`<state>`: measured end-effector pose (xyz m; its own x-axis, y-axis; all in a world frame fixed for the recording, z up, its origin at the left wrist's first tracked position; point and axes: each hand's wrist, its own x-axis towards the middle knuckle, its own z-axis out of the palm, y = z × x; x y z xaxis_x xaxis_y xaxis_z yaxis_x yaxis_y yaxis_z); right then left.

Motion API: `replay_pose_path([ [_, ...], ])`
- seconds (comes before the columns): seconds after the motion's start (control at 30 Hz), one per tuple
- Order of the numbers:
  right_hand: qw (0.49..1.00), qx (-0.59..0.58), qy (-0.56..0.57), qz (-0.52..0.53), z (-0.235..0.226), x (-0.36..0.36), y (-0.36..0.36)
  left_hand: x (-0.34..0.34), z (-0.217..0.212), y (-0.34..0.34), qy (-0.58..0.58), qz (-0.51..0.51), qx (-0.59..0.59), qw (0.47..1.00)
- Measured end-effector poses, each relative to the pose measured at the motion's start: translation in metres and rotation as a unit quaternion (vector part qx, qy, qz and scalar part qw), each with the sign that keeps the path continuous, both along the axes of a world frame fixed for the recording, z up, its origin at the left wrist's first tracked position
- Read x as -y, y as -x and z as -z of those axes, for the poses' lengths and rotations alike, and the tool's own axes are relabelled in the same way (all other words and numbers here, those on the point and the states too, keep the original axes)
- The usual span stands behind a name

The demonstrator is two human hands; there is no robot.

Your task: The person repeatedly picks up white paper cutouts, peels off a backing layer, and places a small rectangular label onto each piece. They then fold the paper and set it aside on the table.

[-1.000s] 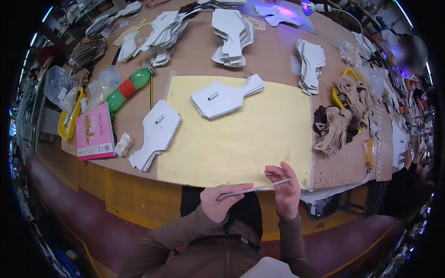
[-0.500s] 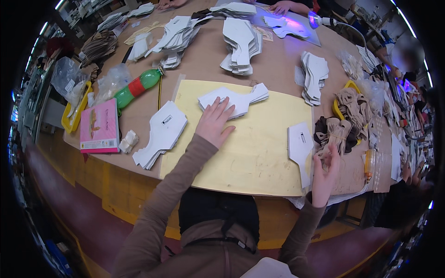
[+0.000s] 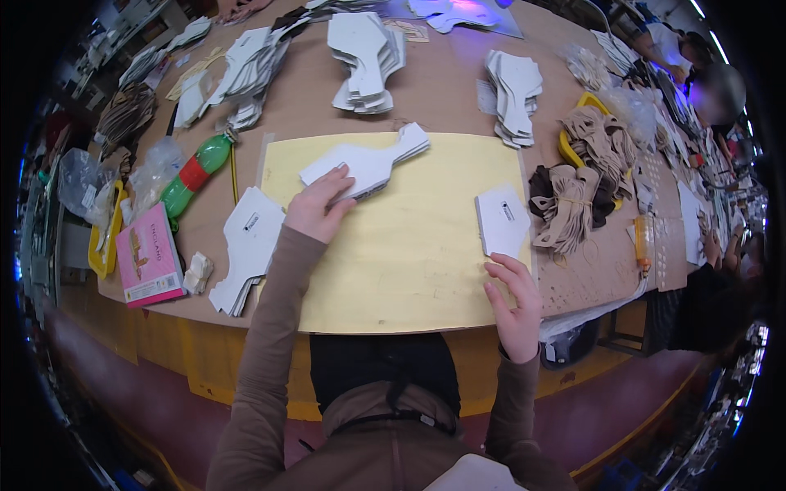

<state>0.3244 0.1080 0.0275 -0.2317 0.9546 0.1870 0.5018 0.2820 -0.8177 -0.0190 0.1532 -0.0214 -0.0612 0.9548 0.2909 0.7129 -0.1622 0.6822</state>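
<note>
My left hand [image 3: 321, 204] rests on the near-left end of a stack of white cut pieces [image 3: 360, 164], fingers together on top, thumb apart beside the stack's edge. The stack lies tilted on a yellow sheet [image 3: 393, 262], its narrow end pointing far right. Close to the sheet's right edge lies another white cut piece [image 3: 502, 217] with a small dark mark. My right hand [image 3: 516, 307] is over its near, narrow end, which it hides. The right fingers are spread and slightly curled, with nothing visible between them; whether they touch the piece I cannot tell.
More white stacks stand left [image 3: 246, 241] and along the back [image 3: 360, 61]. At left are a green bottle [image 3: 196, 174], a pink book [image 3: 150, 255] and a yellow tray [image 3: 106, 245]. Bundled beige straps [image 3: 569, 204] and an orange-handled tool [image 3: 643, 245] lie right.
The view has shifted. My left hand has slid from the stack's top toward its left end. My right hand has come from beside the right-hand white piece to over its near end.
</note>
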Motion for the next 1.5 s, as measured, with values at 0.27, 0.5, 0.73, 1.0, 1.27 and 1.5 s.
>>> replay_pose_path([
  [0.27,0.995,-0.026,-0.051,0.085,-0.006,0.005,-0.011,0.083,-0.027,-0.044,-0.033,0.093,-0.033,0.995],
  [0.5,0.998,0.019,-0.047,-0.047,0.0,0.005,0.009,0.139,-0.008,-0.062,0.081,0.075,-0.009,0.994],
  [0.73,0.922,0.278,-0.098,-0.249,0.032,0.0,0.059,0.137,0.006,-0.076,0.09,-0.018,-0.124,0.988],
  [1.0,0.932,0.231,-0.099,-0.261,0.043,-0.003,0.054,0.137,0.013,-0.073,0.037,-0.015,-0.114,0.993],
  [1.27,0.941,0.215,-0.094,-0.244,0.042,-0.002,0.058,0.14,0.011,-0.081,0.062,-0.103,-0.131,0.984],
  [1.5,0.946,0.204,-0.116,-0.224,0.043,0.0,0.057,0.135,0.011,-0.085,0.06,-0.16,-0.166,0.971],
])
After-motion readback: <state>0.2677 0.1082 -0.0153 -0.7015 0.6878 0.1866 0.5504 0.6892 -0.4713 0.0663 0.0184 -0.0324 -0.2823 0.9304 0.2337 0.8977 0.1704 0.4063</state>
